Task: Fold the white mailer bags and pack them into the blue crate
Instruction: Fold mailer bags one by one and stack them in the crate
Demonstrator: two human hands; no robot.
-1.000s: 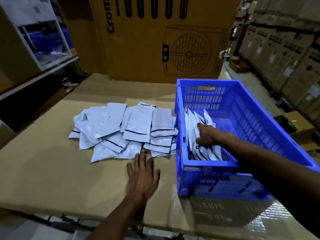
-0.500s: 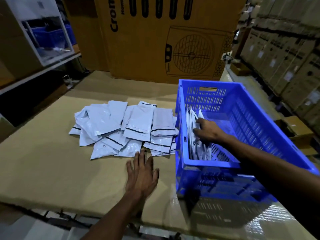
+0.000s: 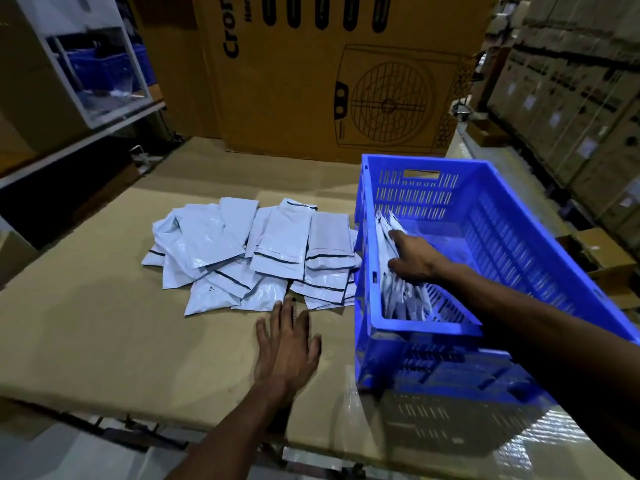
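Mailer bags (image 3: pixel 398 292) upright in crate (image 3: pixel 519 237), long axis prob. front-back

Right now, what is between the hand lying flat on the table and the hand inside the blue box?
In the head view, the blue crate's left wall stands between the left hand and the right hand, and packed bags lean against it.

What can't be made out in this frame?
Head view:
- Count of folded white mailer bags in the blue plastic crate: they overlap and the right hand covers them.
- Lower bags in the loose white mailer pile: buried.
- Brown carton lettering: cut by top edge.
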